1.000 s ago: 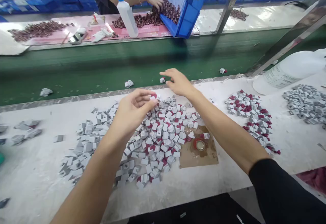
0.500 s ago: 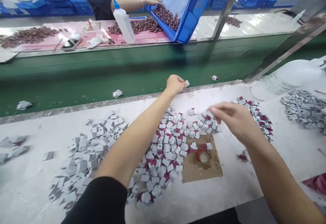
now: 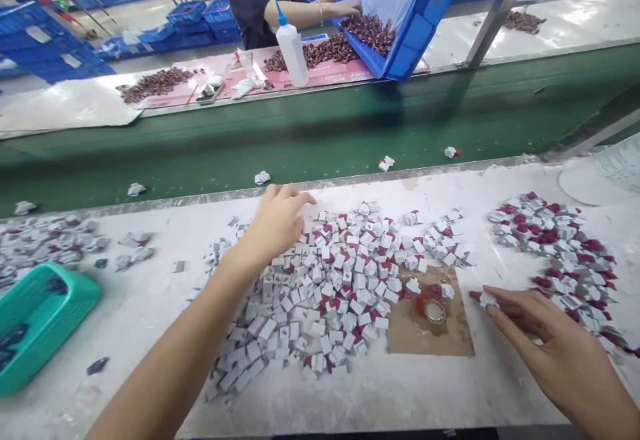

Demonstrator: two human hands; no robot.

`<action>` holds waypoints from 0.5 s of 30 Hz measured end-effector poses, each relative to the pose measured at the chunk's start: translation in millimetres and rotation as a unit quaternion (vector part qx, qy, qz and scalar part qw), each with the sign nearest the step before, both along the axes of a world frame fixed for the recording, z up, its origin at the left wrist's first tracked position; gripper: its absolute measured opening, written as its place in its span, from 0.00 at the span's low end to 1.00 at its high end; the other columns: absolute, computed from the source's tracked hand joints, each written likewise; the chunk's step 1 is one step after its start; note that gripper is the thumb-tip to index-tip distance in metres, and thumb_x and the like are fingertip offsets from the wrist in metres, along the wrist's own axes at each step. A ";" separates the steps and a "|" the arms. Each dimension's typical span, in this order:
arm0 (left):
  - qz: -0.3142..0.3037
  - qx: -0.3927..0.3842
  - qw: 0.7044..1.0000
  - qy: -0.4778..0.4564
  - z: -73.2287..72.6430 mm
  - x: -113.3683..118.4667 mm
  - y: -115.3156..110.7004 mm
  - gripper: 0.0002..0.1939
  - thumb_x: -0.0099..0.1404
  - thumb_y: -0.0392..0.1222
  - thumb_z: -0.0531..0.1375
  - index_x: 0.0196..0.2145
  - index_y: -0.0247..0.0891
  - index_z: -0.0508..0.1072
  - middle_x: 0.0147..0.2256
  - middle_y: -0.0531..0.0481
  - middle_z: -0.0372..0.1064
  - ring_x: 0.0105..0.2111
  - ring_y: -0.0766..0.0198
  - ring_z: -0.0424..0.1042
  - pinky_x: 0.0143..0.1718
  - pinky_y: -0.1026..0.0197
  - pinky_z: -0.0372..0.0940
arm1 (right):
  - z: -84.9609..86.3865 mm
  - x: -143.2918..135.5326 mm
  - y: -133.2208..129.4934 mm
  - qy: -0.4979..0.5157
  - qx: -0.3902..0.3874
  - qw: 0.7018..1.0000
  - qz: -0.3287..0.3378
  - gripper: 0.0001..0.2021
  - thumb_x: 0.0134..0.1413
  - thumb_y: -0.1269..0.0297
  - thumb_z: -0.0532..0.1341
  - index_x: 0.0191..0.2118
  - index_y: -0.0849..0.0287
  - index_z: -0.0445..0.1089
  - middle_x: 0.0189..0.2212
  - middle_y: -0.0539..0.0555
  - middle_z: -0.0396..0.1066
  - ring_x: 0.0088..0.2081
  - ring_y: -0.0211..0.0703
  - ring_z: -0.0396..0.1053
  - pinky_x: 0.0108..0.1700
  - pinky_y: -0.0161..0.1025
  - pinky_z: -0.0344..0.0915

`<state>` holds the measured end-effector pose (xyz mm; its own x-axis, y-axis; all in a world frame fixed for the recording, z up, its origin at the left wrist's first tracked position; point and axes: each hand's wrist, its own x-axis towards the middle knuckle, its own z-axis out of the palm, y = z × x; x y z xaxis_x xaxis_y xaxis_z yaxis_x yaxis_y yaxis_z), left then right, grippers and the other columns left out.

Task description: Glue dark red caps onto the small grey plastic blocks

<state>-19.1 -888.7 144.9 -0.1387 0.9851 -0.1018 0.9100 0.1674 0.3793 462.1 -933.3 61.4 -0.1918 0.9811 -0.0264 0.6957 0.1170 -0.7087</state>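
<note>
My left hand hovers with spread fingers over the back edge of a large pile of small grey-white blocks, some with dark red parts. Nothing shows between its fingers. At the right, my right hand pinches a small grey-white piece with a dark red part, just right of a brown cardboard square. On the cardboard sits a small round cap with red around it, in a wet patch. A heap of grey and dark red pieces lies behind my right hand.
Several pieces lie on the green belt beyond the worktop. A teal basket stands at the left, a white container at the right. Across the belt, a person tilts a blue crate beside a white bottle.
My left hand has let go of a white piece, which lies on the belt, and has moved left over the pile. My right hand has come nearer and holds a piece. The view has shifted left.
</note>
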 end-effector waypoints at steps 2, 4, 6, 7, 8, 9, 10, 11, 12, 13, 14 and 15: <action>0.010 -0.005 1.000 0.019 -5.0 -25.8 -14.8 0.19 0.59 0.39 0.64 0.47 0.44 0.87 0.54 0.34 0.81 0.60 0.27 0.70 0.68 0.24 0.63 | -3.2 8.0 3.4 -0.010 -0.001 0.999 0.032 0.20 0.69 0.39 0.70 0.52 0.45 0.90 0.47 0.59 0.88 0.39 0.59 0.90 0.37 0.48 0.88; 0.015 -0.012 0.999 0.025 -12.1 -42.7 -20.2 0.16 0.58 0.42 0.64 0.43 0.46 0.87 0.52 0.33 0.82 0.57 0.24 0.72 0.65 0.24 0.65 | -1.1 9.7 4.3 -0.008 0.000 0.999 0.031 0.18 0.69 0.40 0.70 0.51 0.44 0.90 0.48 0.58 0.89 0.39 0.59 0.90 0.36 0.47 0.88; 0.017 -0.013 1.000 0.023 -18.0 -50.5 -20.1 0.14 0.58 0.44 0.64 0.41 0.47 0.87 0.49 0.33 0.83 0.55 0.23 0.73 0.62 0.25 0.66 | 7.4 3.0 1.2 0.008 0.000 1.000 0.006 0.17 0.69 0.41 0.71 0.50 0.44 0.90 0.47 0.57 0.89 0.38 0.58 0.89 0.36 0.46 0.87; 0.017 -0.011 1.000 0.019 -19.4 -51.4 -19.2 0.13 0.58 0.45 0.64 0.40 0.47 0.86 0.48 0.33 0.84 0.54 0.24 0.73 0.62 0.26 0.67 | 13.8 -3.1 -1.9 0.020 0.000 1.000 -0.013 0.16 0.68 0.41 0.71 0.50 0.44 0.90 0.46 0.57 0.90 0.38 0.58 0.89 0.37 0.45 0.88; 0.017 -0.008 1.000 0.015 -19.5 -50.6 -18.4 0.12 0.59 0.45 0.64 0.39 0.46 0.85 0.47 0.33 0.84 0.54 0.24 0.73 0.61 0.27 0.67 | 20.9 -10.5 -5.9 0.034 0.000 0.999 -0.033 0.16 0.67 0.41 0.72 0.49 0.44 0.90 0.45 0.56 0.90 0.39 0.58 0.89 0.37 0.45 0.88; 0.017 -0.003 1.000 0.010 -18.1 -48.3 -18.0 0.10 0.60 0.46 0.64 0.37 0.46 0.83 0.46 0.33 0.85 0.53 0.25 0.73 0.61 0.28 0.67 | 28.3 -18.7 -10.3 0.051 0.000 0.997 -0.053 0.15 0.66 0.42 0.73 0.48 0.44 0.90 0.44 0.56 0.90 0.39 0.58 0.89 0.38 0.45 0.87; 0.018 0.004 1.000 0.004 -15.3 -44.8 -18.2 0.08 0.61 0.47 0.64 0.35 0.46 0.82 0.44 0.34 0.85 0.53 0.26 0.72 0.61 0.30 0.66 | 35.3 -27.1 -14.8 0.069 0.000 0.995 -0.070 0.15 0.66 0.42 0.74 0.47 0.44 0.90 0.43 0.56 0.89 0.40 0.57 0.89 0.38 0.45 0.87; 0.020 0.013 1.000 -0.003 -11.5 -40.3 -19.5 0.07 0.63 0.48 0.64 0.35 0.46 0.81 0.43 0.34 0.85 0.52 0.27 0.72 0.61 0.31 0.66 | 41.5 -35.2 -19.2 0.089 -0.001 0.993 -0.082 0.14 0.65 0.43 0.74 0.47 0.44 0.90 0.43 0.56 0.89 0.40 0.57 0.89 0.39 0.44 0.87; 0.021 0.021 1.000 -0.007 -7.1 -34.8 -21.7 0.09 0.67 0.51 0.64 0.36 0.46 0.81 0.43 0.36 0.85 0.52 0.30 0.72 0.60 0.34 0.66 | 46.6 -42.7 -23.0 0.110 -0.003 0.990 -0.087 0.13 0.66 0.44 0.75 0.47 0.44 0.91 0.43 0.56 0.89 0.41 0.57 0.88 0.39 0.44 0.87; 0.027 0.031 0.999 -0.020 -2.7 -28.5 -25.0 0.11 0.71 0.54 0.63 0.39 0.47 0.81 0.44 0.39 0.85 0.51 0.33 0.72 0.59 0.37 0.66 | 50.4 -49.5 -26.2 0.129 -0.008 0.988 -0.086 0.12 0.67 0.46 0.75 0.48 0.44 0.91 0.43 0.56 0.89 0.42 0.56 0.88 0.40 0.43 0.87; 0.042 0.039 0.997 -0.050 1.3 -21.5 -29.2 0.13 0.74 0.57 0.63 0.41 0.47 0.81 0.43 0.42 0.84 0.49 0.38 0.73 0.56 0.42 0.67 | 53.0 -55.5 -28.4 0.148 -0.012 0.986 -0.082 0.12 0.68 0.47 0.74 0.48 0.45 0.91 0.44 0.56 0.88 0.42 0.55 0.88 0.41 0.43 0.87; 0.063 0.039 0.992 -0.103 4.2 -13.8 -34.2 0.16 0.77 0.60 0.63 0.43 0.48 0.82 0.43 0.45 0.83 0.46 0.43 0.73 0.52 0.47 0.68 | 54.5 -60.6 -29.9 0.163 -0.015 0.983 -0.077 0.11 0.69 0.49 0.74 0.49 0.45 0.91 0.44 0.57 0.88 0.43 0.55 0.87 0.42 0.44 0.87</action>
